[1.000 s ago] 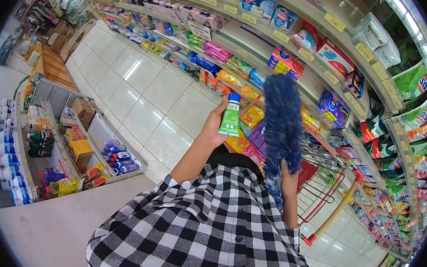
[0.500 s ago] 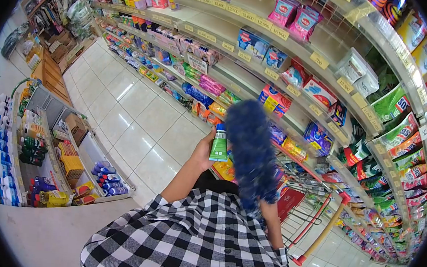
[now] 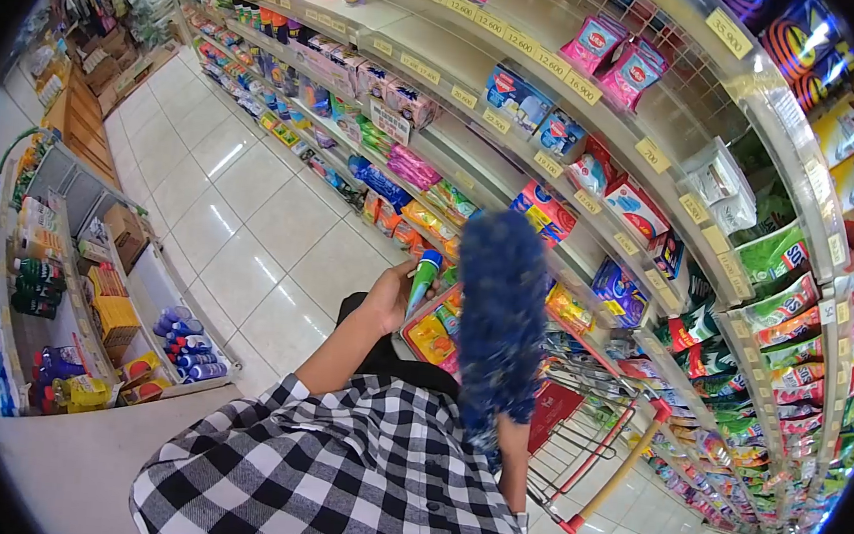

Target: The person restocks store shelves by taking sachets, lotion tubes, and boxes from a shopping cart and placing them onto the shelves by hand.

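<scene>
My left hand (image 3: 392,295) is wrapped round a green tube with a blue cap (image 3: 423,283), which tilts with its cap up. To its right, a fluffy dark blue duster (image 3: 499,318) stands upright, slightly blurred, its head in front of the shelf products. My right hand (image 3: 512,436) is at the lower end of the duster and closed on it; the duster hides most of its fingers. The tube and the duster are a little apart.
Long shelves (image 3: 524,49) with packets and price labels curve along the front and right. A shopping cart (image 3: 622,463) with a red and yellow handle stands to the right. At the left is a low shelf unit (image 3: 160,276) with bottles and boxes. Tiled floor (image 3: 251,213) lies between.
The view has shifted, showing more of the upper shelves. The tube has turned from facing me to a slanted, edge-on pose in my left hand. The duster has moved left, closer to the tube.
</scene>
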Motion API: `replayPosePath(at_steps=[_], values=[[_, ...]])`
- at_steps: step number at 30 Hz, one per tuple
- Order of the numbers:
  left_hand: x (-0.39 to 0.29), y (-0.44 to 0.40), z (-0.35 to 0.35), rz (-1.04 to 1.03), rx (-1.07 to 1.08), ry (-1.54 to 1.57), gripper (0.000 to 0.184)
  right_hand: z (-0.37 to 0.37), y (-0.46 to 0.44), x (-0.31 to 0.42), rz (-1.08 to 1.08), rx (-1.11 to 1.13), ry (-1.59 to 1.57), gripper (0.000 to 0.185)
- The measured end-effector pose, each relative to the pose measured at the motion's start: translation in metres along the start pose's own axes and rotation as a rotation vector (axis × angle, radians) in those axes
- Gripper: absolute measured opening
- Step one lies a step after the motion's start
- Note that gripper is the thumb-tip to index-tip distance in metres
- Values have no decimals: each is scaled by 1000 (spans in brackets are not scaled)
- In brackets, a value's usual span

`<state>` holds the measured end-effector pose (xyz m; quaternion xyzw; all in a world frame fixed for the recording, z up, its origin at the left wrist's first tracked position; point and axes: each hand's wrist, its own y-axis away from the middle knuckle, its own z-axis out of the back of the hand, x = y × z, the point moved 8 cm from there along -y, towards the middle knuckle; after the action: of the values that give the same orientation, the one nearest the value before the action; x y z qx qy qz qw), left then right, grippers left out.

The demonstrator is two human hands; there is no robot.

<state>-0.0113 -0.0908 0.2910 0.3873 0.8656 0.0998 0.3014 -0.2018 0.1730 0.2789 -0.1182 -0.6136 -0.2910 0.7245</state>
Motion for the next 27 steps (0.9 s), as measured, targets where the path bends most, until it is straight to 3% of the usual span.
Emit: replayPosePath(at_steps=[2,3,4,6,7,8,9,10,11,12,13,16,18,19,22,23,27], values=[[1,-5,-11,154,51,255,41,-16,3,-38,-79,73,56,43],[1,-10,-14,168,51,259,41,-31,0,-29,-156,220,128,42],[0,-16,-20,167,88,303,40,-38,-9,-35,-170,210,130,42],[-5,-24,-22,178,148,390,40,-33,-20,-18,255,-196,553,33],[30,-53,27,259,86,283,40,-25,-20,-10,45,-224,468,35],[12,-44,-5,469,296,392,37,-36,-31,1,-173,-256,385,38],[-5,-49,-4,456,215,344,36,-46,-29,18,-210,-270,393,38],[-20,-58,-2,435,148,283,35,-57,-34,34,-218,-307,235,39],[-34,-65,-8,407,220,256,33,-67,-42,45,-206,-345,75,40],[-44,-78,-1,413,234,255,33,-78,-43,37,-198,-358,78,40],[-52,-89,6,433,333,333,33,-93,-38,29,-40,-317,80,40],[-69,-59,-31,382,203,313,33,-108,-10,25,-18,-173,11,38],[-79,-61,-26,376,192,223,34,-125,-23,44,88,-121,636,45],[-83,-65,-25,368,193,180,34,-130,-29,48,88,-138,647,45],[-64,-76,-8,431,143,28,32,-108,-33,35,-249,-418,343,34],[-59,-78,2,475,119,27,32,-102,-26,3,-313,-458,371,34],[-63,-63,26,610,39,-22,29,-124,1,4,-317,-685,259,43]])
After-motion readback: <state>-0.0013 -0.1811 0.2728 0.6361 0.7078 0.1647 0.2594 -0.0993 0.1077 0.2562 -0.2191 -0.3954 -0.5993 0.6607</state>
